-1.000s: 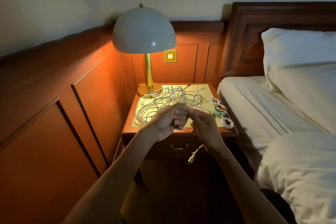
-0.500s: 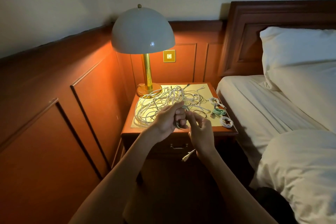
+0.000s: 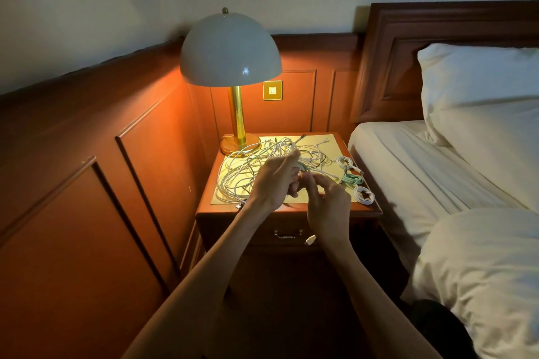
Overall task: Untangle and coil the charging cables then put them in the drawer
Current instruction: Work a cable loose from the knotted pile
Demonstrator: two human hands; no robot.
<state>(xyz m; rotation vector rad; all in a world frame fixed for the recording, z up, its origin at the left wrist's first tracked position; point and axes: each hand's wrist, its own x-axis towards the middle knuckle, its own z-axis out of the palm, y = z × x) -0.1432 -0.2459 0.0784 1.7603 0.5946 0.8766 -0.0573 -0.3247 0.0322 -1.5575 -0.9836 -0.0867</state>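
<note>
Since 0.5 s ago our left hand (image 3: 272, 183) has straightened its upper fingers toward the tangle (image 3: 248, 167); its lower fingers stay curled on the pale cable (image 3: 302, 168). Our right hand (image 3: 331, 205) pinches the same cable just beside it, fingers narrow. Thin and whitish-green, the cable loops between both hands above the nightstand's (image 3: 213, 213) front edge. Its free end hangs past our right wrist, with the plug (image 3: 311, 240) slanting down-left before the shut drawer (image 3: 262, 230). 3 coiled cables (image 3: 353, 179) lie to the right.
</note>
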